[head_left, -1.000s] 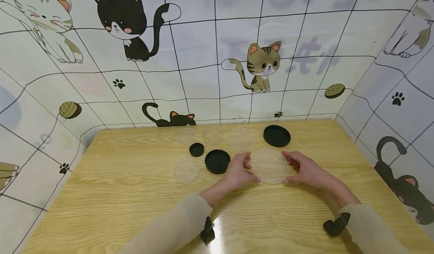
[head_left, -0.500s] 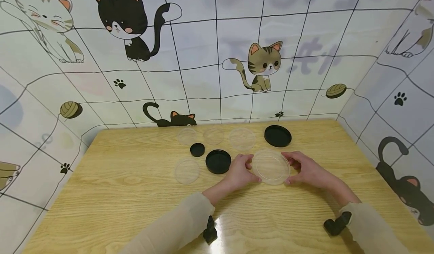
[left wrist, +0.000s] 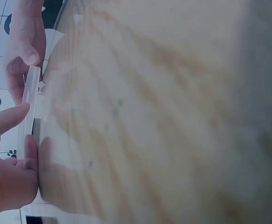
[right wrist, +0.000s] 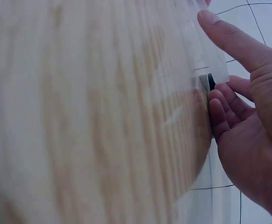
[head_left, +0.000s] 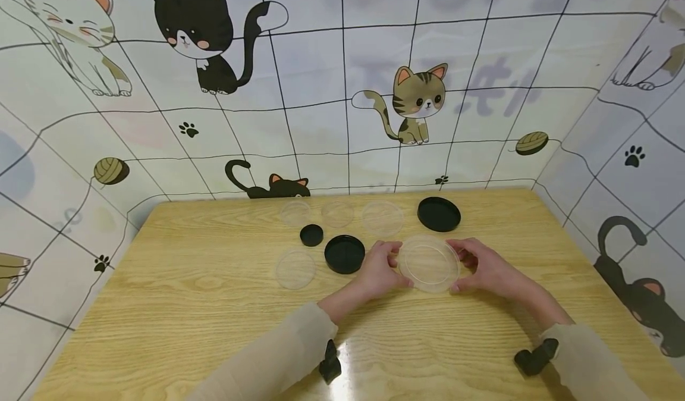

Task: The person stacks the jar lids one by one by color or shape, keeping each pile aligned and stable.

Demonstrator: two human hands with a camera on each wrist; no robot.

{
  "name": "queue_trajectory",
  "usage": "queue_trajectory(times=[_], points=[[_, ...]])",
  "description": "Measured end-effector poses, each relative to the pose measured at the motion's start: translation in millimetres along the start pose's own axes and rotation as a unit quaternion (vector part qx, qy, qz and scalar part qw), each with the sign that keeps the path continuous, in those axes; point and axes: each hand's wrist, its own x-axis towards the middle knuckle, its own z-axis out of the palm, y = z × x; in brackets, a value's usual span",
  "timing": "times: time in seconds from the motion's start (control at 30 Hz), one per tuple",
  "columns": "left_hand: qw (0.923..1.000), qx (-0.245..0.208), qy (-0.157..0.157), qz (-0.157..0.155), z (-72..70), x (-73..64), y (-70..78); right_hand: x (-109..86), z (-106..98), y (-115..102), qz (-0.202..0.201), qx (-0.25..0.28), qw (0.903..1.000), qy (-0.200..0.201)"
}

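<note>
Both hands hold a clear round plastic lid (head_left: pixel 429 264) by opposite sides of its rim, at the right of the group of discs in the head view. My left hand (head_left: pixel 379 270) grips the left edge with thumb and fingers. On the opposite edge is my right hand (head_left: pixel 486 266), its thumb at the near side and fingers at the far side. The left wrist view shows the lid (left wrist: pixel 30 100) edge-on, slightly above the table. In the right wrist view the right thumb presses the lid's rim (right wrist: pixel 215 51). Close to the left hand lies a black round dish (head_left: pixel 345 254).
Behind the hands lies a larger black dish (head_left: pixel 439 214). A small black dish (head_left: pixel 311 235) sits further left. Several other clear discs lie about, one at the front left (head_left: pixel 295 269) and one at the back (head_left: pixel 382 218). A cat-print cloth wall (head_left: pixel 321 133) borders the wooden table (head_left: pixel 187 306).
Almost nothing differs. Both hands keep their grip on the clear lid, and the head view has shifted very slightly.
</note>
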Motion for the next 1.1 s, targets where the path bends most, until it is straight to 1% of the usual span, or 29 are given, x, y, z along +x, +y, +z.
queue_trajectory(times=[0.1, 0.27, 0.4, 0.53, 0.63, 0.7, 0.83, 0.9, 1.0, 1.1], points=[[0.9999, 0.004, -0.002, 0.009, -3.2, -2.3, 1.3, -0.1, -0.4, -2.5, 0.002, -0.001, 1.0000, 0.002], [0.9999, -0.008, -0.008, 0.011, -9.6, -8.1, 3.7, -1.5, -1.2, -9.1, 0.001, 0.004, 1.0000, 0.005], [0.9998, -0.010, -0.010, 0.014, -16.4, -15.5, 3.2, -2.4, 0.6, -16.6, -0.018, 0.008, 0.9997, 0.011], [0.9997, -0.012, 0.002, 0.020, -24.5, -25.7, 3.2, -1.7, 5.0, -27.8, -0.051, 0.020, 0.9983, 0.018], [0.9995, -0.014, 0.015, 0.024, -32.8, -35.1, 4.3, -0.1, 10.4, -37.5, -0.076, 0.036, 0.9963, 0.020], [0.9992, -0.023, 0.017, 0.028, -39.5, -42.3, 3.8, 1.4, 15.3, -43.7, -0.085, 0.049, 0.9950, 0.018], [0.9974, -0.063, 0.013, 0.031, -53.6, -58.7, 0.1, 4.4, 27.7, -57.1, -0.095, 0.059, 0.9937, 0.010], [0.9966, -0.076, 0.011, 0.030, -61.3, -67.3, -1.8, 5.7, 35.4, -64.4, -0.104, 0.061, 0.9927, 0.011], [0.9967, -0.075, 0.013, 0.027, -73.4, -81.1, -6.2, 7.0, 48.0, -76.2, -0.118, 0.061, 0.9910, 0.013], [0.9977, -0.065, 0.013, 0.016, -86.1, -95.7, -11.7, 7.7, 60.5, -89.4, -0.118, 0.067, 0.9907, 0.005]])
